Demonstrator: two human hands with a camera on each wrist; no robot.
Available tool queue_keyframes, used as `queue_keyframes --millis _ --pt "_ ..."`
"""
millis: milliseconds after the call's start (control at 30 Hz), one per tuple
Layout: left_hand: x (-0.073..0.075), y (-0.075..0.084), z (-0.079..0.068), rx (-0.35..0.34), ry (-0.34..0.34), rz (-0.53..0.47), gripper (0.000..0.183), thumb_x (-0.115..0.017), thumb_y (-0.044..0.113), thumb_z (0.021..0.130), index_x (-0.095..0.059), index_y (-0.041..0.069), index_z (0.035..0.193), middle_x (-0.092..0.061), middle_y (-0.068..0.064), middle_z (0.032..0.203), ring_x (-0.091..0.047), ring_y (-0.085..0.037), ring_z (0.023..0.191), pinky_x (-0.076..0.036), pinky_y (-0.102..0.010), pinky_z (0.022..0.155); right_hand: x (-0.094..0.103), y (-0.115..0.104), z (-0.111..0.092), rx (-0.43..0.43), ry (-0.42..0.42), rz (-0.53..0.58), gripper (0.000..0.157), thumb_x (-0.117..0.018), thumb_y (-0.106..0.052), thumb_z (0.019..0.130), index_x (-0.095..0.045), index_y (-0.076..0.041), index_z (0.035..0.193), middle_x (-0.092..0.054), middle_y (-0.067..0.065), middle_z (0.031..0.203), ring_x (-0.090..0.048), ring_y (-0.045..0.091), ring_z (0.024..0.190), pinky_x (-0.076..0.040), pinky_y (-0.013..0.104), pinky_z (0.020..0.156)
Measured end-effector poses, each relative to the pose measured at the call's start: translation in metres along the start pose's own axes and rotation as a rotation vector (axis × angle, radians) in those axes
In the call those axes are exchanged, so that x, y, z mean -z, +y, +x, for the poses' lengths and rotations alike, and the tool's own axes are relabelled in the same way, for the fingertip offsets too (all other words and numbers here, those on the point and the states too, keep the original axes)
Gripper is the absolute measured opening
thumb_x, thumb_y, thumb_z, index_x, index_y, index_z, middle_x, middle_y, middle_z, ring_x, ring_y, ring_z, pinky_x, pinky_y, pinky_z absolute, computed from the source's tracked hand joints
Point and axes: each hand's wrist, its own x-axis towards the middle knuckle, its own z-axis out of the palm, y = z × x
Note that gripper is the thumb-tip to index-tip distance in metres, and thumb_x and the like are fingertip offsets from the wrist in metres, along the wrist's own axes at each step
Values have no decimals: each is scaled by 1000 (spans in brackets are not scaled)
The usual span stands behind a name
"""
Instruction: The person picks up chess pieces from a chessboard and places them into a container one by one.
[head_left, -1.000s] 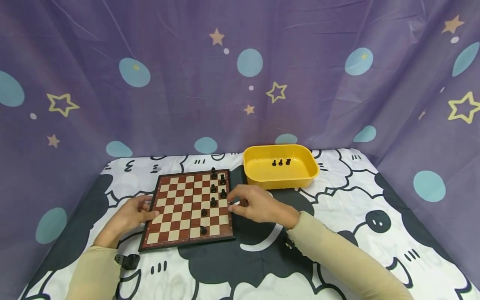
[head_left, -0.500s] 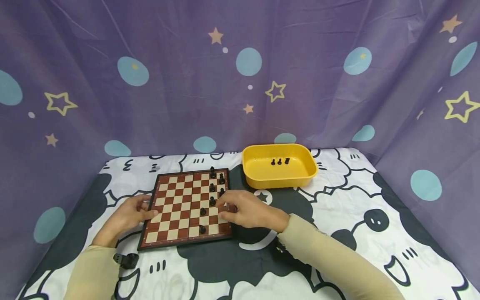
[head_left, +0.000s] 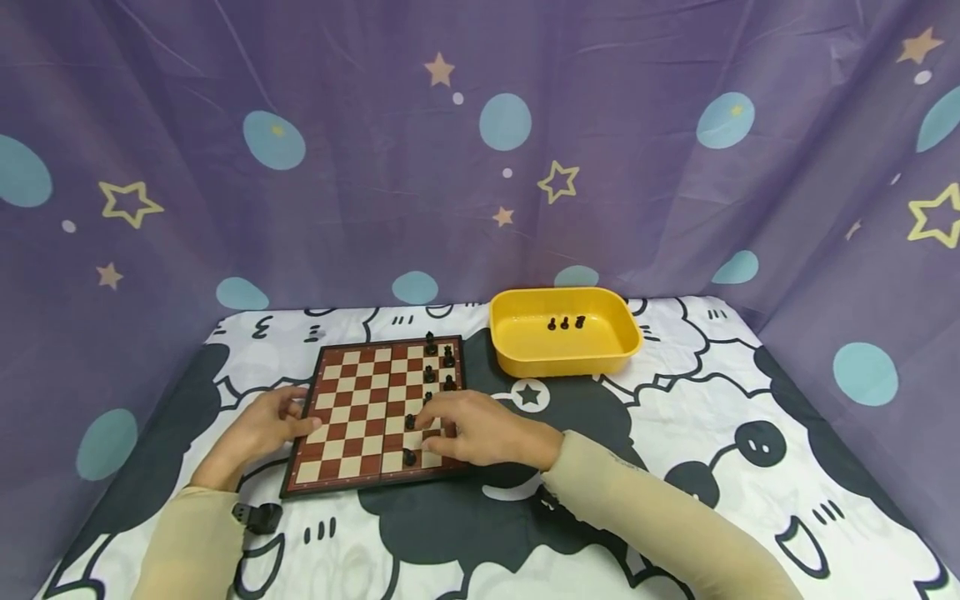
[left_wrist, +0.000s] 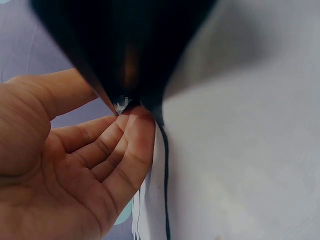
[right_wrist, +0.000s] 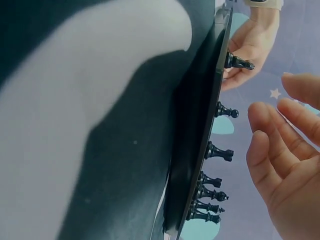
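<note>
R hand (head_left: 483,428), grip half-open & empty, now comes in from R edge of chessboard (head_left: 348,402), so work's prob. at nearer black pieces (head_left: 409,422) on its R half, w/ L hand (head_left: 258,427) pinching L edge.

The left hand (head_left: 264,427) pinches between thumb (left_wrist: 72,95) and fingers (left_wrist: 137,150); the right hand (head_left: 486,428) points leftward, fingers gently bent, its thumb tip apart from the others.
</note>
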Motion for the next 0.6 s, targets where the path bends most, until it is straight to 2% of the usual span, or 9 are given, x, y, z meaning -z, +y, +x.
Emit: queue_keyframes --millis 300,600 --pt "-1 2 1 4 3 8 74 -68 28 81 -31 -11 131 -47 -12 93 -46 -22 79 -41 -32 64 -7 -2 9 11 -66 8 26 -60 -33 86 -62 -21 109 -56 -14 104 -53 3 91 -40 15 77" --pt "0 2 0 31 5 16 77 -69 31 79 -31 -10 132 -53 -17 100 -52 -23 82 -44 -35 66 -11 -2 15 7 -98 56 23 -63 -26 84 -62 -19 106 -58 -11 99 -54 5 82 -40 14 71"
